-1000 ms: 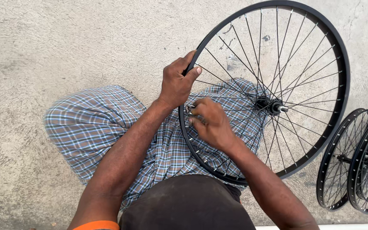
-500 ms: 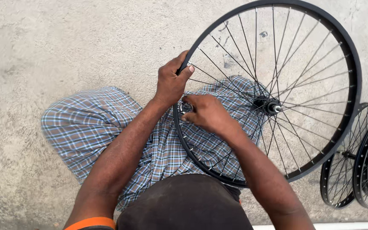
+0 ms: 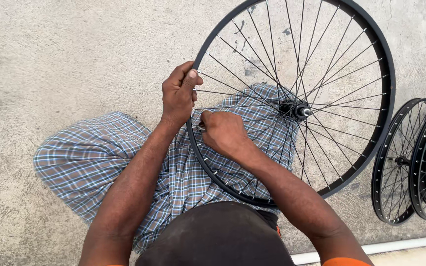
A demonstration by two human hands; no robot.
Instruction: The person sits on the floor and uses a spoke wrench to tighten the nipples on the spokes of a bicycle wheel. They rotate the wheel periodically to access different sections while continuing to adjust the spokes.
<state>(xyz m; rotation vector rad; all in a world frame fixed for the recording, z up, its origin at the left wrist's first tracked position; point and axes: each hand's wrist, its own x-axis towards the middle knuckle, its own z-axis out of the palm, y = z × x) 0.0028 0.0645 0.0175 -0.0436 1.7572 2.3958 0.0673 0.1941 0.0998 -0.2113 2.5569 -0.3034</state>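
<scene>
Your left hand [image 3: 178,93] clasps the rim [image 3: 200,148] of the wheel [image 3: 292,106] propped on your lap. Your right hand [image 3: 223,132], nearer you and just inside the rim, pinches a small tool [image 3: 200,127] at a spoke end.

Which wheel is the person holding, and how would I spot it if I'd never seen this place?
Look at the checked cloth over the person's lap on the concrete ground. The big black spoked bicycle wheel rests there, its rim gripped by the left hand while the right hand works among the spokes. Unlike the other black wheels at the right, hands touch it.
</scene>
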